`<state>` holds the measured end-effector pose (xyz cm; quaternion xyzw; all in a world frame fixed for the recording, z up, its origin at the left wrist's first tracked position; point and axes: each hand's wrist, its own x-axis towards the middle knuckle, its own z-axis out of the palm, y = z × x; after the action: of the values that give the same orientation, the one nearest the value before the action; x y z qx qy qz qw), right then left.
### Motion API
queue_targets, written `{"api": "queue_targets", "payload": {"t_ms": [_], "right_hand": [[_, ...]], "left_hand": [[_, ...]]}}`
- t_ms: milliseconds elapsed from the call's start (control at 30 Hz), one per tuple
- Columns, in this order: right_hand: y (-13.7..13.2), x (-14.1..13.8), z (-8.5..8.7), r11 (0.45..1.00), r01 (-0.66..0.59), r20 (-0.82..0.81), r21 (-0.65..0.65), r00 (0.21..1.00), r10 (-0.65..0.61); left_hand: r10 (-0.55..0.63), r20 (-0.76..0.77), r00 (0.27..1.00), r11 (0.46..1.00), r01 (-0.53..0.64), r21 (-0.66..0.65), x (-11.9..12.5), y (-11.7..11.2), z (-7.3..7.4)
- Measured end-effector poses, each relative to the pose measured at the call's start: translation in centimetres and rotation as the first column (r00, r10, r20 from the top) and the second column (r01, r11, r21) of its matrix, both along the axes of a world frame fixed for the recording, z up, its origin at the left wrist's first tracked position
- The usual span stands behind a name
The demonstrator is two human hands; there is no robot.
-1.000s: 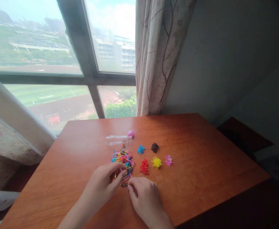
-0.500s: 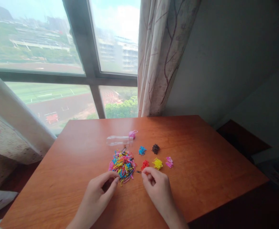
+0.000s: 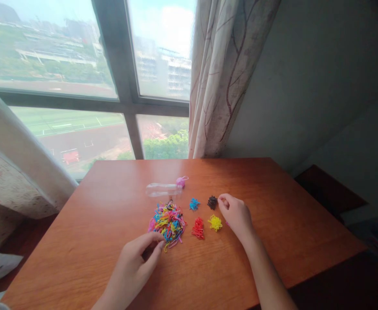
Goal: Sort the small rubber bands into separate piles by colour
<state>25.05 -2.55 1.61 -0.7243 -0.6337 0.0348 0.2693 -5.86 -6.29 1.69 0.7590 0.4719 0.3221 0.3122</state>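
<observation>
Small looped bands in mixed colours form a heap point(image 3: 169, 221) on the table. My left hand point(image 3: 143, 254) is at its near edge, thumb and forefinger tips pinched close together; what lies between them, if anything, is too small to make out. My right hand point(image 3: 235, 213) reaches to the small pile of black bands point(image 3: 212, 202), its fingertips pinched at the pile's right side, where the black band from before is hard to see. Nearby lie separate piles of blue bands point(image 3: 194, 204), red bands point(image 3: 198, 228) and yellow bands point(image 3: 215, 222). The right hand mostly hides the pink bands point(image 3: 227, 223).
Behind the heap, a clear plastic bottle point(image 3: 163, 190) lies on its side, a pink cap point(image 3: 180, 182) with a loop at its right end. The wooden table point(image 3: 88, 219) stands against a window, with a patterned curtain point(image 3: 219, 86) at its back edge.
My right hand has moved away and to the right, from beside the red pile to the black pile, carrying a black band. My left hand has stayed at the heap.
</observation>
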Motion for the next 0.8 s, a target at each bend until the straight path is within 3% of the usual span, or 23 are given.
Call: {"api": "queue_targets", "payload": {"t_ms": [433, 667, 800], "right_hand": [[-0.8, -0.6, 0.5, 1.000, -0.013, -0.020, 0.019, 1.000, 0.013], [-4.0, -4.9, 0.7, 0.987, -0.115, -0.147, 0.113, 0.980, 0.131], [-6.1, -8.1, 0.3, 0.975, -0.207, -0.211, 0.081, 0.953, 0.219]], "left_hand": [[0.014, -0.019, 1.000, 1.000, -0.014, -0.017, -0.1, -0.1, 0.2], [0.029, -0.075, 0.997, 1.000, -0.030, -0.006, -0.2, 0.1, 0.0], [0.013, -0.168, 0.986, 1.000, -0.011, 0.011, -0.2, 0.0, 0.0]]}}
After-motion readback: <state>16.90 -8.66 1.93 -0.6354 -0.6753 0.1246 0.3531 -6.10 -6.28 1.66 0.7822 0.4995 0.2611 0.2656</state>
